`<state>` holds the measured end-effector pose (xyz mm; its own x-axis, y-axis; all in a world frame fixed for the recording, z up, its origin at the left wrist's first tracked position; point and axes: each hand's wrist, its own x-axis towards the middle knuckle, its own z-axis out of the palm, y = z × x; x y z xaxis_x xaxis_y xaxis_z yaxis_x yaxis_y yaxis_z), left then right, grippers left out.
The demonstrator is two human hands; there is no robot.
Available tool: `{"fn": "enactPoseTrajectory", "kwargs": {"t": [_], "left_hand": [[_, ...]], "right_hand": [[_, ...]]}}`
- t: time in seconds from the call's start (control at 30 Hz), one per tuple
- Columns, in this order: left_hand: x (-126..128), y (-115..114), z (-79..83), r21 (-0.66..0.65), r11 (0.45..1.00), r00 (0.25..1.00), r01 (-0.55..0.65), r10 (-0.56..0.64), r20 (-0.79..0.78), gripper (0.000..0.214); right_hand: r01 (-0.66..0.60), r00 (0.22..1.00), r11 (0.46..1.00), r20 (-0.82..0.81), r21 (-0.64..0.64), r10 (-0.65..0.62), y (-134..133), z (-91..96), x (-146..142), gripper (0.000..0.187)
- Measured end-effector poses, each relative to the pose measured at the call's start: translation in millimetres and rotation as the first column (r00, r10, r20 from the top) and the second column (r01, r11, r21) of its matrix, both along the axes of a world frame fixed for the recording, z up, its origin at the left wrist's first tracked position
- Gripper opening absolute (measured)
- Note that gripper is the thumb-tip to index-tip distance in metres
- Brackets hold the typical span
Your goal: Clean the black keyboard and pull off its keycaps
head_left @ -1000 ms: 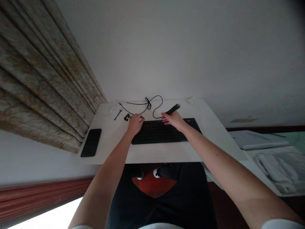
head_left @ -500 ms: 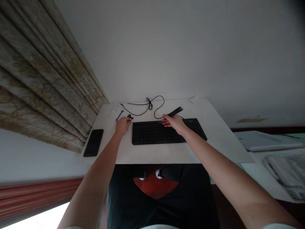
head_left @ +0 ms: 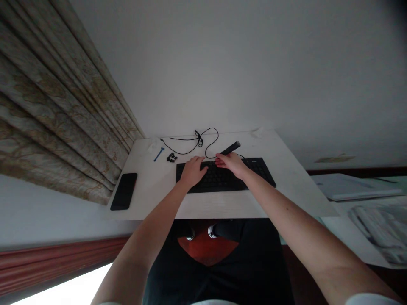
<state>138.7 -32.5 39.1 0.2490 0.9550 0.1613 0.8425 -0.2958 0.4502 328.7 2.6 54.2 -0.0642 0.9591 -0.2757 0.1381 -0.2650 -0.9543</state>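
A black keyboard (head_left: pixel 219 182) lies flat on the white table. Over its left part is my left hand (head_left: pixel 191 170), thumb apart from the fingers and nothing seen in it; whether it touches the keys I cannot tell. My right hand (head_left: pixel 233 164) is closed around a black brush (head_left: pixel 231 148), above the keyboard's upper middle. The brush's bristly end points up and to the right. Left of the keyboard sits a small cluster of black keycaps (head_left: pixel 172 157). A slim blue tool (head_left: pixel 159 154) lies farther left.
The keyboard's black cable (head_left: pixel 199 139) is bundled near the wall at the table's back edge. A dark phone (head_left: pixel 124 191) rests at the table's left front. Patterned curtains (head_left: pixel 63 106) hang to the left. Papers (head_left: pixel 352 188) lie on a surface at the right.
My left hand has moved right, from the keycaps to over the keyboard, leaving the keycaps in full view. My right hand and the brush have shifted very slightly left.
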Motion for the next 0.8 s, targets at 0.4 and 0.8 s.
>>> {"fn": "enactPoseTrajectory", "kwargs": {"t": [0.4, 0.8], "left_hand": [[16.3, 23.5, -8.8, -0.068, 0.998, 0.997, 0.008, -0.003, 0.075, 0.025], [13.0, 22.2, -16.8, -0.019, 1.0, 1.0, -0.009, 0.009, 0.008, 0.019]], "right_hand": [[-0.278, 0.901, 0.958, 0.365, 0.074, 0.234, 16.9, -7.0, 1.8, 0.023], [-0.32, 0.8, 0.947, 0.543, 0.029, 0.254, 21.6, 9.1, -17.0, 0.021]]}}
